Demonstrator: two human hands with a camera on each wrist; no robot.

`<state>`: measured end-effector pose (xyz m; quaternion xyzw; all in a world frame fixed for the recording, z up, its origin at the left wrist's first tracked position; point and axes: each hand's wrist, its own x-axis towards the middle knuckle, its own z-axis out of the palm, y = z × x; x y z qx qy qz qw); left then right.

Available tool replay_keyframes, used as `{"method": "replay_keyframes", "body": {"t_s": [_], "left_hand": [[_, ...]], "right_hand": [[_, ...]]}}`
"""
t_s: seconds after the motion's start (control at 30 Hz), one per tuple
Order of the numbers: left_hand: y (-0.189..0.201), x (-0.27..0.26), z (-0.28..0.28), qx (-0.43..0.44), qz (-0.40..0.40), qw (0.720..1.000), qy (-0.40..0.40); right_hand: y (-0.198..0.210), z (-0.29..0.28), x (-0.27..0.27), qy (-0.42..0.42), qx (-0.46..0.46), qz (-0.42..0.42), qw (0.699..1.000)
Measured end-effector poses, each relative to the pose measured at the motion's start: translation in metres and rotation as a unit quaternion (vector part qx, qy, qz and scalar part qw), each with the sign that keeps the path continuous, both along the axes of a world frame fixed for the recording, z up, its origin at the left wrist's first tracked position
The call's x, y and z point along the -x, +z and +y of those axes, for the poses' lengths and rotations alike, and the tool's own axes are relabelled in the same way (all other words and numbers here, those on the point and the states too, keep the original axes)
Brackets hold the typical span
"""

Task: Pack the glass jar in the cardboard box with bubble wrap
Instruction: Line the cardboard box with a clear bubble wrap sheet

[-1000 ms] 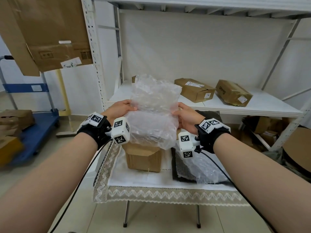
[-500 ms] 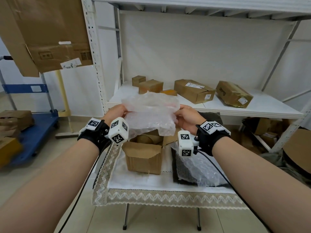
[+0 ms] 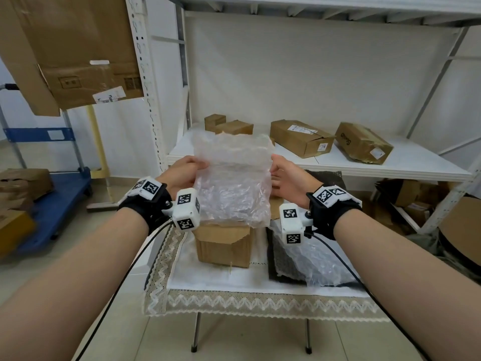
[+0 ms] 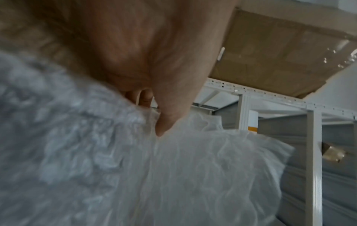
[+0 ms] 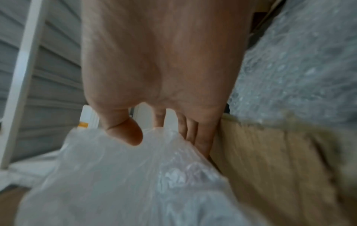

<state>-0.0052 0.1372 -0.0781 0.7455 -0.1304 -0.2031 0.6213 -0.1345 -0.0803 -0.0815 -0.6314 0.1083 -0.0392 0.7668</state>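
A sheet of clear bubble wrap hangs upright between my two hands, just above the small open cardboard box on the table. My left hand pinches its left edge, thumb in front. My right hand pinches the right edge, thumb on the wrap and fingers behind. The bubble wrap fills the lower part of both wrist views. The box's top and inside are hidden behind the sheet. The glass jar is not visible.
A second heap of bubble wrap lies on a dark mat right of the box. The small table has a lace-edged cloth. Behind stands a white shelf with several cardboard boxes. A blue cart is at the left.
The sheet was folded down low over the box half a second ago; now both hands have raised it and spread it upright again.
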Motion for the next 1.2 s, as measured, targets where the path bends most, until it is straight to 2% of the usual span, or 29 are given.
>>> {"method": "replay_keyframes", "body": {"t_s": [0.17, 0.33, 0.37, 0.43, 0.47, 0.7, 0.73, 0.77, 0.83, 0.9, 1.0, 1.07, 1.2], "left_hand": [[0.001, -0.01, 0.0, -0.038, -0.011, 0.998, -0.046], [-0.006, -0.02, 0.005, -0.085, -0.02, 0.995, -0.038], [-0.008, -0.021, 0.007, -0.099, -0.029, 0.994, -0.047], [-0.011, -0.022, 0.009, -0.122, -0.053, 0.989, -0.067], [-0.012, -0.022, 0.01, -0.132, -0.069, 0.986, -0.075], [-0.009, -0.019, 0.001, -0.218, -0.154, 0.954, -0.134], [-0.008, -0.019, 0.0, -0.231, -0.162, 0.948, -0.149], [-0.008, -0.019, 0.0, -0.239, -0.168, 0.943, -0.162], [-0.008, -0.022, -0.001, -0.249, -0.176, 0.936, -0.174], [-0.01, -0.025, -0.004, -0.258, -0.181, 0.932, -0.18], [-0.011, -0.03, -0.005, -0.27, -0.184, 0.926, -0.188], [-0.012, -0.036, -0.003, -0.282, -0.182, 0.923, -0.186], [-0.015, -0.046, -0.001, -0.284, -0.173, 0.928, -0.168]], "right_hand": [[-0.003, 0.014, -0.016, -0.036, 0.104, 0.098, 0.989], [0.0, 0.02, -0.039, 0.011, 0.278, 0.138, 0.951], [0.001, 0.021, -0.044, 0.021, 0.343, 0.141, 0.929], [0.004, 0.026, -0.051, 0.028, 0.491, 0.15, 0.858], [0.005, 0.029, -0.055, 0.027, 0.535, 0.151, 0.831], [-0.004, 0.032, -0.064, 0.05, 0.632, 0.205, 0.745], [-0.006, 0.029, -0.066, 0.051, 0.629, 0.204, 0.748], [-0.006, 0.025, -0.068, 0.049, 0.608, 0.202, 0.766], [-0.005, 0.021, -0.071, 0.026, 0.53, 0.192, 0.826], [-0.006, 0.016, -0.077, -0.001, 0.459, 0.181, 0.87], [-0.008, 0.012, -0.084, -0.015, 0.383, 0.184, 0.905], [-0.007, 0.01, -0.087, -0.001, 0.378, 0.198, 0.904], [-0.012, 0.016, -0.101, 0.044, 0.432, 0.239, 0.869]]}}
